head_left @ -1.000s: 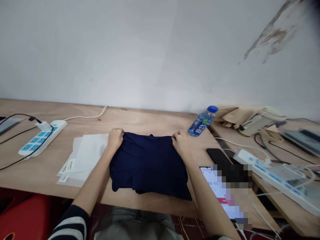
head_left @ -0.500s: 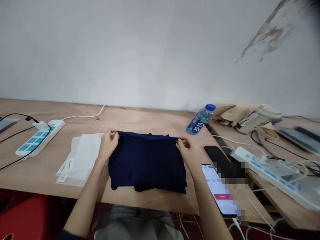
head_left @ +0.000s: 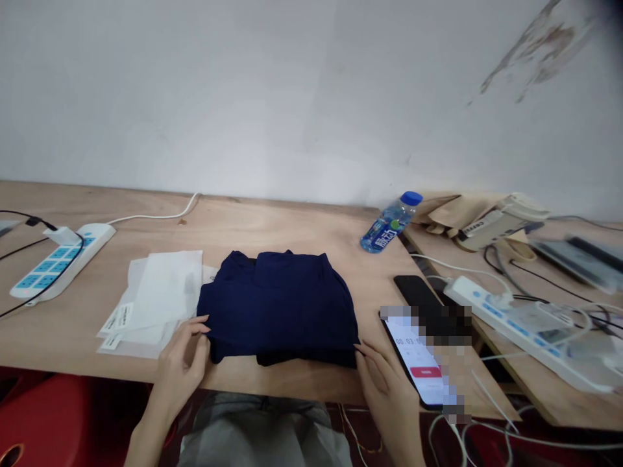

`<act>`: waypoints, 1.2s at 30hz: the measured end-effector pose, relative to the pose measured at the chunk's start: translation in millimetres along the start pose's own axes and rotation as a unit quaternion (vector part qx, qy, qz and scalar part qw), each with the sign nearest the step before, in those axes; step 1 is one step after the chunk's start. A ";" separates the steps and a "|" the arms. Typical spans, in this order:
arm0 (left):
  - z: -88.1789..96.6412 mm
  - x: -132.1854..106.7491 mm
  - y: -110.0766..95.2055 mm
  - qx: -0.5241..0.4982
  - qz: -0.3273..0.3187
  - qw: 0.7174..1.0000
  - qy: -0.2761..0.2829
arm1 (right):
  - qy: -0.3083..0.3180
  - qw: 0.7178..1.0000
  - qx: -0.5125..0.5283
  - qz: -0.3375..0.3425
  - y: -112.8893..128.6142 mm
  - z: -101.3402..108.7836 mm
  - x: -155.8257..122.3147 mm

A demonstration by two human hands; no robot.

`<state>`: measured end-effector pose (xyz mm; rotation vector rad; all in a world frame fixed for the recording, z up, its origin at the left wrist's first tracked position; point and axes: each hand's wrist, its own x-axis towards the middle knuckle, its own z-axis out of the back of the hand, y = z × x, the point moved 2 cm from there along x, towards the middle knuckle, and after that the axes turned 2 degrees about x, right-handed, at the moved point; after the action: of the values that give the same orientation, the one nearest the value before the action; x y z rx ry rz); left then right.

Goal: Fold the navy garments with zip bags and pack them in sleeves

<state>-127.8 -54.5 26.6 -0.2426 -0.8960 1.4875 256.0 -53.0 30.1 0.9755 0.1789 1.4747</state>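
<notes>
A folded dark navy garment (head_left: 280,308) lies on the wooden table (head_left: 302,233) in front of me. My left hand (head_left: 182,360) rests at the garment's near left corner, fingers stretched out and touching the cloth edge. My right hand (head_left: 384,383) sits at the near right corner, fingers extended toward the fold, holding nothing. Clear plastic bags with white labels (head_left: 150,301) lie just left of the garment.
A white and blue power strip (head_left: 56,259) with cables lies far left. A blue-capped water bottle (head_left: 389,224) lies on its side at the back right. Two phones (head_left: 418,324) sit right of the garment. Another power strip (head_left: 516,327), cables and beige cloth crowd the right table.
Both hands let go of the garment's far edge and drew back to its near corners. The garment now lies folded smaller and flat.
</notes>
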 end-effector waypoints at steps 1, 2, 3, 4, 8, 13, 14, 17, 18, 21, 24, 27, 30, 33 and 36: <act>3.7 0.5 -1.8 0.017 -0.013 1.000 -0.002 | 0.004 1.000 -0.011 0.017 -1.2 2.2 0.6; 7.7 2.1 -4.1 0.031 -0.025 0.999 -0.011 | 0.006 0.999 -0.023 0.032 -1.1 4.8 2.3; 11.5 4.8 -7.4 0.043 -0.034 0.998 -0.026 | 0.003 0.998 -0.035 0.044 0.8 7.5 5.0; 14.3 8.2 -11.8 0.050 -0.041 0.997 -0.045 | -0.003 0.998 -0.042 0.052 4.5 9.5 8.8; 2.4 26.8 -45.6 0.042 -0.080 0.994 -0.061 | -0.002 0.998 -0.030 0.064 35.6 -0.6 31.2; -56.5 46.8 -88.1 0.087 -0.171 0.977 0.092 | 0.104 0.986 0.009 0.128 63.3 -57.8 63.2; -66.6 49.0 -89.4 0.102 -0.183 0.971 0.113 | 0.124 0.983 0.004 0.136 61.0 -69.1 67.8; -81.4 52.2 -76.6 0.148 -0.177 0.964 0.131 | 0.154 0.977 -0.034 0.142 41.1 -89.8 74.7; -80.7 52.5 -68.5 0.162 -0.165 0.965 0.124 | 0.153 0.977 -0.050 0.142 32.8 -91.2 74.7; -67.9 51.7 -40.9 0.203 -0.120 0.967 0.098 | 0.142 0.973 -0.106 0.151 12.6 -82.2 71.0; -51.3 50.6 -18.2 0.228 -0.087 0.966 0.081 | 0.144 0.961 -0.166 0.168 3.2 -67.6 70.7; -41.8 49.9 -7.3 0.233 -0.074 0.967 0.073 | 0.143 0.957 -0.186 0.168 -0.9 -59.7 80.2; -38.2 48.5 -9.8 0.223 -0.074 0.970 0.059 | 0.137 0.962 -0.177 0.156 -3.7 -58.3 96.3; -36.1 44.2 -23.9 0.197 -0.082 0.976 0.040 | 0.154 0.967 -0.153 0.136 -4.8 -55.6 113.4; -35.5 35.7 -46.6 0.151 -0.093 0.983 0.035 | 0.239 0.956 -0.118 0.119 0.1 -47.7 128.4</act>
<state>-75.7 -14.2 46.0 0.0138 -0.6085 1.4099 245.3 80.7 58.2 0.4431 0.2331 1.8917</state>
